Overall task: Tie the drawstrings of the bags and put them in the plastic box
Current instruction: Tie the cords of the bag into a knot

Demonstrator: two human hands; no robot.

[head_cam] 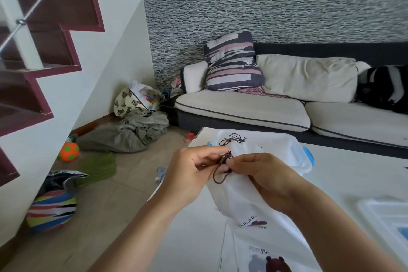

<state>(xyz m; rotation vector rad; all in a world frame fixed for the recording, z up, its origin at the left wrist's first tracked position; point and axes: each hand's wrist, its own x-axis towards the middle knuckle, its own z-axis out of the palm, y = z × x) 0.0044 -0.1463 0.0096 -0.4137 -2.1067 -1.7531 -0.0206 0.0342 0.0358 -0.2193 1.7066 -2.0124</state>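
Both hands worked above the white tabletop. The left hand and right hand each had a pinching grip on the brown drawstring of a white drawstring bag held up just before the clear plastic box, where another tied bag lay.
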